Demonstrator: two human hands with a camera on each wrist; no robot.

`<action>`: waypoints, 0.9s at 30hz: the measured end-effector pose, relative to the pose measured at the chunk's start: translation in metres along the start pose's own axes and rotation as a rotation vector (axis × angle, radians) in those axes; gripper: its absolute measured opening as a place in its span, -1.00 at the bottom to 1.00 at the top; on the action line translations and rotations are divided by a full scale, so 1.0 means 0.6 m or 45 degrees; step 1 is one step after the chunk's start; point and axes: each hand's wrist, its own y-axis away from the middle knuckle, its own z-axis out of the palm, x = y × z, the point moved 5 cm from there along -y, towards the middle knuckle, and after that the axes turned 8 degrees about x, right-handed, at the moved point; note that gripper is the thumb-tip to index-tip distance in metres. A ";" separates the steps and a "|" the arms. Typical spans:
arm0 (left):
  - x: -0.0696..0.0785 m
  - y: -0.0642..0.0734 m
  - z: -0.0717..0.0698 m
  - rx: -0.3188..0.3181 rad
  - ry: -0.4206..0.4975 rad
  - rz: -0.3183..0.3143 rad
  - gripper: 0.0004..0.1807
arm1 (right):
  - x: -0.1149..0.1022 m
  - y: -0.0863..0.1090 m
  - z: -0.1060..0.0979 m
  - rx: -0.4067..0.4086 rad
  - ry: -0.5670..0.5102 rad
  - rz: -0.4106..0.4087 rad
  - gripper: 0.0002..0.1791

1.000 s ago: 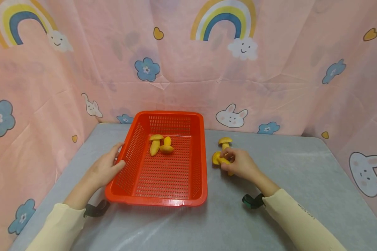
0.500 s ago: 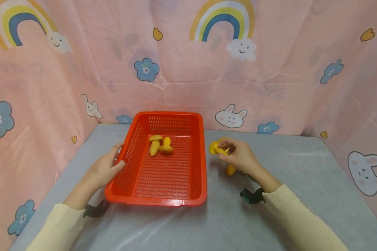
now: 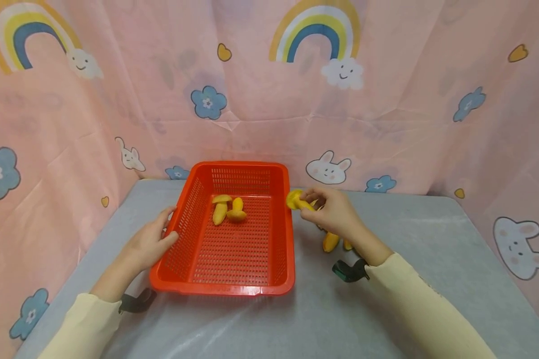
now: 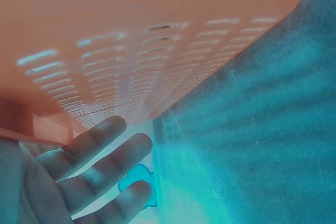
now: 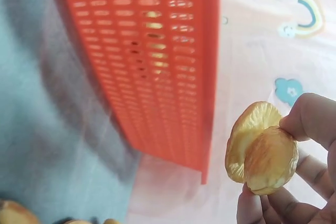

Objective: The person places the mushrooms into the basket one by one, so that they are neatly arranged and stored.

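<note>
A red perforated plastic basket (image 3: 242,288) stands on the table. Inside it, near the far left, lie two yellow toy mushrooms, one with a long stem (image 3: 220,213) and a shorter upturned mushroom (image 3: 236,214). At the basket's left side my left hand (image 3: 145,244) holds the rim, thumb over the edge; three fingers (image 4: 105,177) stretch along the outside wall. My right hand (image 3: 334,212) pinches a yellow mushroom (image 5: 270,158) by its stem, cap toward the basket, just beside the right rim. Beneath that hand more mushrooms (image 3: 331,242) lie on the table, partly hidden.
The grey table (image 3: 413,239) stretches to both sides of the basket. A pink printed curtain (image 3: 251,119) hangs close behind it. Dark camera mounts sit at both wrists, the right mount (image 3: 349,270) low over the table.
My right hand has lifted the mushroom off the table and carried it left and away from me, up to the basket's right rim. My left hand has stayed at the left rim.
</note>
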 end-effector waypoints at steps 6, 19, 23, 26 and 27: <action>0.001 0.001 0.001 -0.005 0.012 -0.005 -0.30 | -0.016 -0.010 0.007 -0.014 -0.001 0.016 -0.74; -0.001 0.001 0.002 -0.002 0.018 0.005 -0.30 | -0.045 -0.038 0.038 -0.031 -0.093 0.082 -0.74; -0.004 0.001 0.005 0.001 0.016 0.003 -0.30 | -0.052 -0.047 0.049 -0.013 -0.078 0.091 -0.76; -0.005 0.002 0.006 0.000 0.021 0.001 -0.30 | -0.059 -0.054 0.058 -0.006 -0.083 0.105 -0.77; -0.006 0.002 0.006 0.000 0.024 -0.001 -0.29 | -0.061 -0.057 0.061 -0.001 -0.091 0.107 -0.78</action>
